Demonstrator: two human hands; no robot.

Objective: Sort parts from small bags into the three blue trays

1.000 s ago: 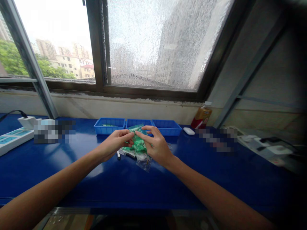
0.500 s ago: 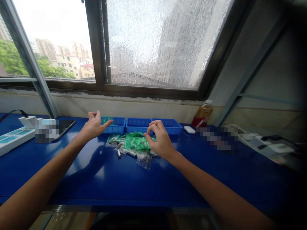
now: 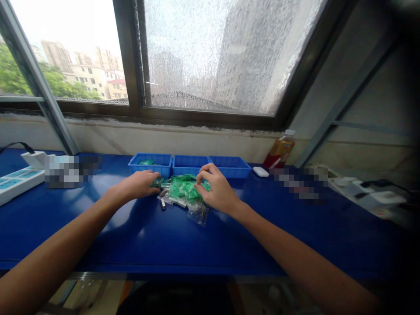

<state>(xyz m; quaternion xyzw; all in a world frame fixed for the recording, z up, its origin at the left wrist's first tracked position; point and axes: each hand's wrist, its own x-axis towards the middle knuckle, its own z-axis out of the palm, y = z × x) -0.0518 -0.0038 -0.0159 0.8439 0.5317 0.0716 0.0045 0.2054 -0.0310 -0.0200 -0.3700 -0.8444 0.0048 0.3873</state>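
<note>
A heap of small clear plastic bags with green parts [image 3: 182,191] lies on the blue table [image 3: 164,236], in front of three blue trays. My left hand [image 3: 141,183] rests at the heap's left edge, fingers curled down onto a small bag. My right hand [image 3: 215,189] is on the heap's right side, thumb and forefinger pinched on a green bag. The left blue tray [image 3: 150,163] holds a green bag. The middle tray [image 3: 189,164] and the right tray [image 3: 230,165] show no contents from here.
A white power strip [image 3: 18,183] lies at the far left, and a blurred patch sits beside it. A bottle with an orange label [image 3: 278,153] and a small white object [image 3: 260,172] stand right of the trays. More white devices [image 3: 364,194] sit at the far right. A window wall backs the table.
My left hand reached out to the left blue tray, then came back down to the heap's left edge. My right hand lowered onto the heap and stays pinched there.
</note>
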